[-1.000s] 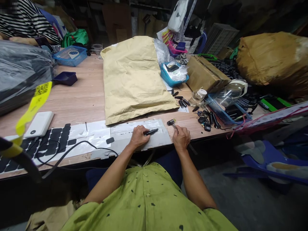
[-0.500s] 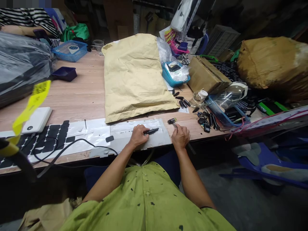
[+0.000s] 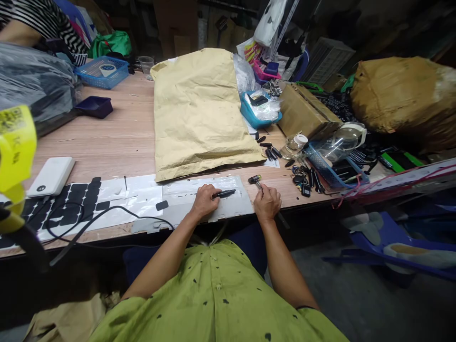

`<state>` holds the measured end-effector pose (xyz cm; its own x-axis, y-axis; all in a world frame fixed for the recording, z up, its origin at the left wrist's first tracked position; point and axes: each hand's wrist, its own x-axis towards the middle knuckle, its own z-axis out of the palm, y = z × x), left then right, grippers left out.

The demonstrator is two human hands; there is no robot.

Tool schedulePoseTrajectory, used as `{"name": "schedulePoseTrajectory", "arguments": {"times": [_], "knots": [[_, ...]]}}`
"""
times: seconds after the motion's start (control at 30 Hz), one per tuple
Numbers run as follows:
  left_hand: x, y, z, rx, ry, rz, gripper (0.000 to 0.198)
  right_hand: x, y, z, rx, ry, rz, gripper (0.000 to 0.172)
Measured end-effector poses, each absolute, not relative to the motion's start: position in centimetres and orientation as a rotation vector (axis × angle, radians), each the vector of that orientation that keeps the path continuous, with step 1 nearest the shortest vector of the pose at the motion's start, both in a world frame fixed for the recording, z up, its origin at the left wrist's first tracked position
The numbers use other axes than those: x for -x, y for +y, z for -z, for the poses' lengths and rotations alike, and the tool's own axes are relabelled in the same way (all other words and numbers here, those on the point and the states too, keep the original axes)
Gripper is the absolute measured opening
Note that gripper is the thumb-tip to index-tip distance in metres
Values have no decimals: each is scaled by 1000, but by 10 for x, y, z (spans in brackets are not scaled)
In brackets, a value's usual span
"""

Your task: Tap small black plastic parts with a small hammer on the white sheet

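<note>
My left hand (image 3: 205, 199) rests on a pale grey board (image 3: 235, 209) at the table's front edge. Its closed fingers hold one end of a slim black object (image 3: 225, 194), which lies flat and points right; its exact kind is unclear. My right hand (image 3: 267, 203), just off the board's right end, is wrapped round the handle of a small hammer (image 3: 255, 179). The hammer's head, dark with a yellowish end, sits low by the tabletop, apart from the black object. Left of my left hand lies a black rounded patch (image 3: 162, 205) on a white sheet (image 3: 142, 190).
A big tan paper sack (image 3: 199, 114) lies beyond my hands. To the right are black parts (image 3: 272, 153), a blue basket (image 3: 335, 171) and a clear jug (image 3: 347, 137). Leftward are a white power bank (image 3: 53, 175), cable and yellow tag (image 3: 17, 147). A person's striped sleeve (image 3: 39, 16) shows far left.
Both my hands stay nearly still, with the hammer and the black object held as before. The yellow tag has swung left and nearer, and the other person's arm at far left has shifted.
</note>
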<state>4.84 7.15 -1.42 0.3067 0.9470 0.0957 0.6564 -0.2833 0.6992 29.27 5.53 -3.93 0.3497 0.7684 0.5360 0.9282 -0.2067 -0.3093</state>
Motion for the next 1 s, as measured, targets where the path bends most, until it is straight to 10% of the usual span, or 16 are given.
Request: {"name": "schedulePoseTrajectory", "arguments": {"times": [0.6, 1.0], "knots": [[-41, 69, 17, -2054, 1364, -680, 21, -287, 61, 42, 2017, -1451, 377, 31], [-4, -47, 21, -1355, 1218, -442, 49, -282, 61, 40, 2055, -1440, 373, 30]]}}
